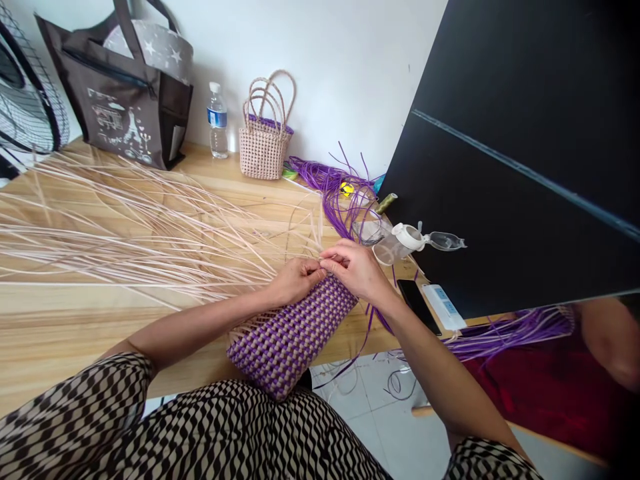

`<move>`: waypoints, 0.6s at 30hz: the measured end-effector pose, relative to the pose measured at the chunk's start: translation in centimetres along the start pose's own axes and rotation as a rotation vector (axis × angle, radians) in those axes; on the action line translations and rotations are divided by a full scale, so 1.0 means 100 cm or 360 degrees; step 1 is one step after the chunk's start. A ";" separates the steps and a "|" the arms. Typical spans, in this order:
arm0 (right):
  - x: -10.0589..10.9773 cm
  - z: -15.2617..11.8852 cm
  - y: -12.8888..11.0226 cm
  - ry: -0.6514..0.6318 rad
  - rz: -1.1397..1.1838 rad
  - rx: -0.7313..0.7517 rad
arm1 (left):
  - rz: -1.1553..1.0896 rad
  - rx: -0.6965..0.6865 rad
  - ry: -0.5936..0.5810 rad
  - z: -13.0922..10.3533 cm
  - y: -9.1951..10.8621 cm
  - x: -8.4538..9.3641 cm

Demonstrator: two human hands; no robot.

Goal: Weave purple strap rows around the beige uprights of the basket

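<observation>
A half-woven basket [300, 333] in a purple and beige checked weave lies tilted at the table's front edge, its near end against my lap. At its far upper edge, my left hand [296, 280] is closed, thumb and fingers pinching the rim. Close beside it, my right hand [356, 268] pinches a thin strand at the same edge, fingertips nearly touching the left thumb. The exact crossing under the fingertips is hidden. Long loose beige strands [200, 253] fan out leftward from the basket across the table. A few purple strands hang down to its right.
Behind stand a finished small basket [263, 152], a water bottle [217, 123] and a dark tote bag [125, 100]. Purple strands [325, 180] lie heaped near the wall. To the right are a clear cup [393, 248], a phone [419, 307], a black panel [525, 167] and another person's arm [610, 340].
</observation>
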State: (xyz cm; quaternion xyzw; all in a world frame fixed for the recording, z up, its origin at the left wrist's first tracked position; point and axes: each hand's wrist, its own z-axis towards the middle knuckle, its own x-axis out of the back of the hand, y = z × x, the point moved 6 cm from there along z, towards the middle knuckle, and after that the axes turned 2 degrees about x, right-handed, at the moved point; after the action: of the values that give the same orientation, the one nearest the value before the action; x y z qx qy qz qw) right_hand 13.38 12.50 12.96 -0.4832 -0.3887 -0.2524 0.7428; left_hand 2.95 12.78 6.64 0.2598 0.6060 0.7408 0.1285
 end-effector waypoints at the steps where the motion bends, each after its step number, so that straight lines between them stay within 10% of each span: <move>1: -0.001 0.002 -0.001 -0.0043 -0.0018 0.0000 | -0.0004 -0.0001 0.0003 0.000 0.000 -0.001; 12: 0.024 0.049 -0.020 -0.0436 0.0903 -0.0722 | -0.0135 0.0138 -0.0010 0.000 -0.008 0.001; 18: 0.091 0.082 -0.071 -0.0025 0.1449 -0.0720 | -0.0126 0.0202 0.0019 0.001 -0.011 0.003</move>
State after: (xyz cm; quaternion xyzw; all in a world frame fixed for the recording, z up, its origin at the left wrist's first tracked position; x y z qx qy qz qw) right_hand 10.55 17.18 26.05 -0.7543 -0.0797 0.0228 0.6513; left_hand 2.66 13.24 5.69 0.2390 0.6624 0.6966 0.1373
